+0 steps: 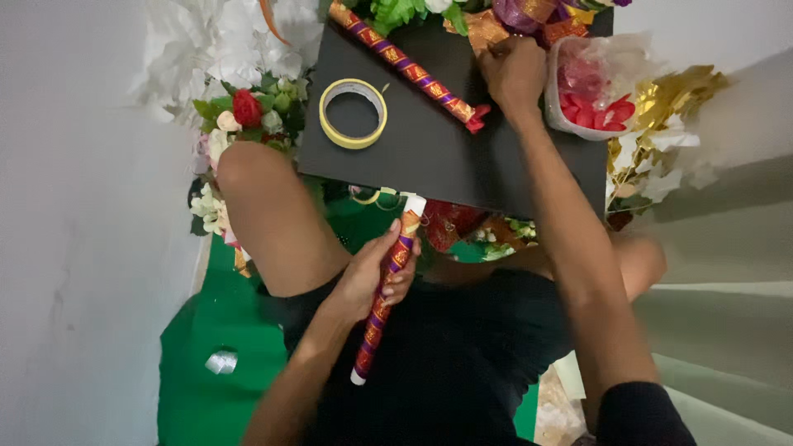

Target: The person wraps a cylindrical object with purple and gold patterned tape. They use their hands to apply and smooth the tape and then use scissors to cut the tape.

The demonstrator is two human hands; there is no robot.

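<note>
Clear plastic tub [570, 99] holds red petals [599, 111]; left hand [372, 277] grips wrapped stick [388, 285], right hand's [514, 74] grip unclear.

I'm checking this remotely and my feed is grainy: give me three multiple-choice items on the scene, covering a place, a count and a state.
1. Where does the yellow tape roll lie?
A on the black board
B on the green sheet
C in the plastic bag

2. How many wrapped sticks show?
A one
B two
C four

3. The left hand is:
A empty
B flat on the board
C gripping a wrapped stick

Answers: 1 A, the roll sits on the board's left part. 2 B, one in hand, another stick on the board. 3 C, fingers close round it.
</note>
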